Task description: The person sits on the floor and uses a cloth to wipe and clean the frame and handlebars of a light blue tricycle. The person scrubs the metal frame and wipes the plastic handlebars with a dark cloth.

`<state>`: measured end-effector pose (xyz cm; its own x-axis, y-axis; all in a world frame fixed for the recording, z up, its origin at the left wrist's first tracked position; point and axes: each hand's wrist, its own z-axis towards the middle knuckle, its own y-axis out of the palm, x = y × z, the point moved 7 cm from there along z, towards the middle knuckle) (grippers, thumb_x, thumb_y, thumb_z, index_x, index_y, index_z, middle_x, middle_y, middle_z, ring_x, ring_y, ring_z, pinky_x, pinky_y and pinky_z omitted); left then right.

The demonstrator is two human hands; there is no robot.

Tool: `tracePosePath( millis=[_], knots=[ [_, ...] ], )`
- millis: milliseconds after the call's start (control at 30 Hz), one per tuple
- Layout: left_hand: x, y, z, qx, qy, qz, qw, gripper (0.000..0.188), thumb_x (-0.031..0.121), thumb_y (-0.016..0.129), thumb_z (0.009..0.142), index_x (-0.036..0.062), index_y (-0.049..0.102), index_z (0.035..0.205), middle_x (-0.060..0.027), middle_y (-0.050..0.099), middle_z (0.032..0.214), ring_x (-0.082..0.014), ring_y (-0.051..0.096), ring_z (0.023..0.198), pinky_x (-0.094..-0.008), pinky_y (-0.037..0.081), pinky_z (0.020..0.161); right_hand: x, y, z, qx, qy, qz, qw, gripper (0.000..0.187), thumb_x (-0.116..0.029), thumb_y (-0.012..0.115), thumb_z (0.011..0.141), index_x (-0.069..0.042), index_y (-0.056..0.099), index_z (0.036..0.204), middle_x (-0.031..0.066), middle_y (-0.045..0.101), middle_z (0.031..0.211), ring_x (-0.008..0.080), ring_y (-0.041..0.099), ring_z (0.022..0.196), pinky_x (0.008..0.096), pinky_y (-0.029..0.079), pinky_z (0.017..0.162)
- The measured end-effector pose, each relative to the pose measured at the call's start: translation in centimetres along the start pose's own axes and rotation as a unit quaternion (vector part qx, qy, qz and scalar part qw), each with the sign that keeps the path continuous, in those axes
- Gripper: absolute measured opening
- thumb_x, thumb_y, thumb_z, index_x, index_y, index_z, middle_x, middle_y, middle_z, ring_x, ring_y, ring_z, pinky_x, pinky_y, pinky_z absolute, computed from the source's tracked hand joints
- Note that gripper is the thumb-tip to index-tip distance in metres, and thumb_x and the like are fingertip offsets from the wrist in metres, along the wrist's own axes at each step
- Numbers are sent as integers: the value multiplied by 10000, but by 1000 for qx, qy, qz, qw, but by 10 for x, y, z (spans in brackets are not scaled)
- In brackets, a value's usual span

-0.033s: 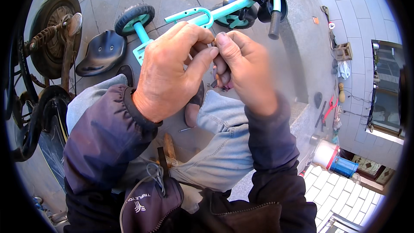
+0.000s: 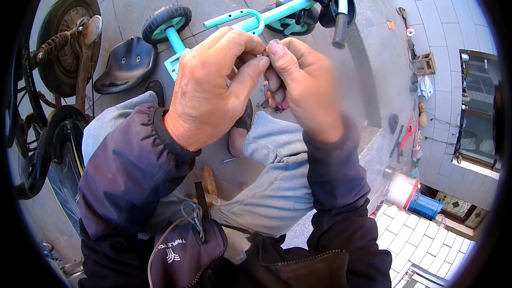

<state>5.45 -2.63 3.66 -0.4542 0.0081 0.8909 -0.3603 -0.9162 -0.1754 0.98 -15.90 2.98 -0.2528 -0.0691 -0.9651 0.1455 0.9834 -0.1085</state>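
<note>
My left hand (image 2: 210, 85) and my right hand (image 2: 304, 80) meet in front of me, above my knees. The fingers and thumbs of both are pinched together, tip to tip. Whatever sits between the fingertips is too small and too covered to name. Just beyond my hands lies a turquoise tricycle frame (image 2: 246, 25) with a black-tyred wheel (image 2: 166, 23) at its left end. To the left, a black plastic seat (image 2: 126, 66) with two bolt holes rests on the paving, apart from the frame. A handlebar with a dark grip (image 2: 339, 31) rises at the far right of the frame.
On the left stands a larger vehicle with a dark wheel (image 2: 68, 42) and a rusty spring. A thin metal rod (image 2: 230, 159) lies between my feet. Red-handled pliers or cutters (image 2: 408, 134), a wooden box (image 2: 424, 64) and a blue-and-white container (image 2: 413, 194) are to the right.
</note>
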Motion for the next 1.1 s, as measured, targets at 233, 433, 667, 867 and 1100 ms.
tracePosePath(
  millis=[233,433,667,867,1100],
  knots=[
    [-9,0,-2,7,-57,-37,998,84,25,657,857,-16,631,926,-128,656,791,-224,654,679,-312,514,618,-2,-6,4,36,-53,38,997,281,-277,573,1007,-10,630,938,20,589,713,44,514,520,199,440,470],
    [-15,0,-3,13,-109,-82,991,89,32,624,889,-30,649,947,-116,665,748,-167,659,665,-284,510,612,-8,-7,4,-2,-119,47,992,216,-76,648,938,28,634,1127,69,675,909,81,622,730,230,545,631],
    [-19,1,-5,-39,-149,-96,983,153,101,576,981,-19,641,1050,-49,660,847,-79,635,723,-223,542,630,-10,-7,1,12,-135,2,991,195,-48,661,920,25,652,1101,75,692,939,87,638,759,226,551,646],
    [-18,2,-4,-33,-127,-128,983,139,99,593,970,-15,641,1034,-43,658,840,-76,635,724,-223,547,638,-9,-7,1,28,-126,10,992,158,-81,656,935,27,662,1050,58,684,876,75,623,716,217,541,626],
    [-14,1,-5,-38,-116,-46,991,121,81,609,953,-19,640,1015,-31,648,824,-68,622,722,-215,533,649,-5,-6,2,22,-68,-4,997,152,-122,659,943,20,654,998,37,647,802,62,594,659,207,515,579]
  ],
)
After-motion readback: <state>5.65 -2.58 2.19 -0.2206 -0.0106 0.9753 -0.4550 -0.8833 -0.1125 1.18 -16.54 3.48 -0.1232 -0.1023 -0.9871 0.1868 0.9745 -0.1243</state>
